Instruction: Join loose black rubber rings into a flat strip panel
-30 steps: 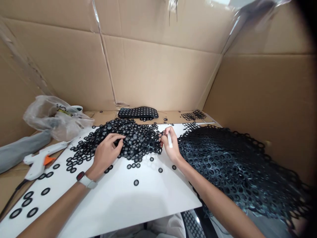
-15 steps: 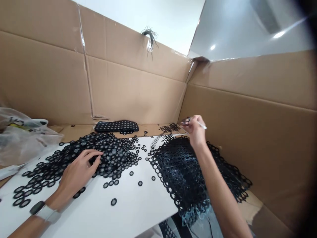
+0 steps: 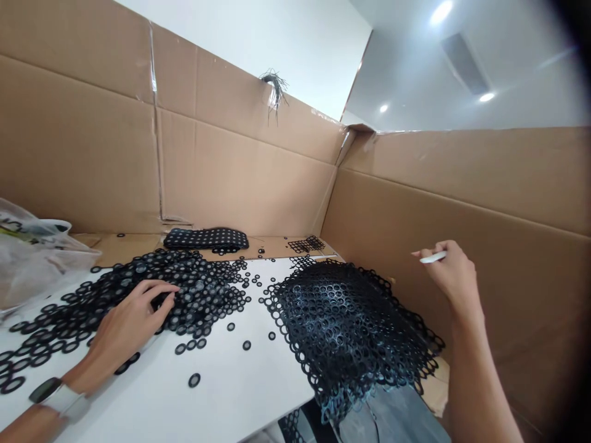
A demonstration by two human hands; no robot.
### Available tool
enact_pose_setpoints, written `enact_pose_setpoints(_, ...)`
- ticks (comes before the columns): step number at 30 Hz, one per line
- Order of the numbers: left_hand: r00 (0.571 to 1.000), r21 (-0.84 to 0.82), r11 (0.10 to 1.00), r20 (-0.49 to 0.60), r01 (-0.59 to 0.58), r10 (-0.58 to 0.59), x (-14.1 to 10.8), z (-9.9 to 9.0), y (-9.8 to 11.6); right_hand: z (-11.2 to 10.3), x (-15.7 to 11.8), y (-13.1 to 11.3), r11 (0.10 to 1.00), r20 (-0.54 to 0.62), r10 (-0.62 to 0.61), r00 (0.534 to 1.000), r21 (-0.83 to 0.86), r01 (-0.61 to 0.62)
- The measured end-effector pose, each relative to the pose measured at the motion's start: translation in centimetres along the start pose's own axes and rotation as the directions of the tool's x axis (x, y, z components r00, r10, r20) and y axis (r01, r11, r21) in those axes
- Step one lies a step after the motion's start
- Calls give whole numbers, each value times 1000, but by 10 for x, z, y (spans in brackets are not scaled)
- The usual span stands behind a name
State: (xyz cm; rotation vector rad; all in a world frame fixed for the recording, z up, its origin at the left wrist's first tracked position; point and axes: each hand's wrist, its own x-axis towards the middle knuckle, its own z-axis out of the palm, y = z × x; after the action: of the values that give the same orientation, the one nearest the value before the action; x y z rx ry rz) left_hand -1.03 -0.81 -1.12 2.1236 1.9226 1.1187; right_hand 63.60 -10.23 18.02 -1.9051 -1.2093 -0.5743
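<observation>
1. White, a slim tool (image 3: 433, 257) sat in the right hand's (image 3: 450, 271) curled, closed fingers.
2. Half a second earlier that hand hovered over the ring mesh (image 3: 341, 314); now it had swung rightward, apparently leaving the mesh unworked, draped over the board's (image 3: 240, 394) right edge.
3. The left hand (image 3: 129, 314) stayed at the ring pile (image 3: 203, 301), thumb and forefinger slightly parted; any pinched ring could not be made out.

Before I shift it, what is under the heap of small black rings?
A flat white board shows in front of the heap and between outlying rings. What lies beneath its dense middle and the bare left hand is covered.
</observation>
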Motion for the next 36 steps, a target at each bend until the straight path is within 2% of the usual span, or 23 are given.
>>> enact_pose_setpoints(3,1000,15,1000,-9,-18,18,-2,-1,2,24,-1,-21,994,59,34,998,105,-40)
enact_pose_setpoints(6,999,24,999,-21,-35,35,-5,1,5,62,-11,-58,978,166,-40,985,207,5)
enact_pose_setpoints(8,998,25,998,-33,-49,50,-7,2,7,94,-22,-89,967,256,-116,960,248,51)
enact_pose_setpoints(12,993,4,995,-67,-95,95,-12,5,13,167,-52,-162,954,423,-246,872,265,140)
enact_pose_setpoints(16,977,-49,979,-92,-197,192,-19,6,16,243,-81,-234,927,558,-364,746,299,228)
enact_pose_setpoints(19,952,-86,950,-94,-300,292,-24,8,16,292,-93,-280,894,618,-445,648,348,281)
enact_pose_setpoints(21,932,-96,929,-95,-358,349,-27,11,15,321,-96,-305,877,630,-479,611,378,297)
enact_pose_setpoints(23,917,-95,914,-97,-395,387,-30,13,14,346,-94,-326,863,624,-503,598,403,305)
enact_pose_setpoints(26,899,-81,897,-104,-435,426,-32,13,14,375,-88,-347,846,606,-530,594,431,315)
enact_pose_setpoints(29,895,-59,895,-95,-443,436,-34,11,15,396,-85,-356,832,600,-550,581,448,327)
enact_pose_setpoints(33,897,-53,896,-74,-440,436,-35,9,17,416,-85,-353,826,605,-562,564,448,342)
enact_pose_setpoints(36,898,-66,896,-59,-440,437,-37,10,19,426,-86,-344,827,599,-561,571,437,354)
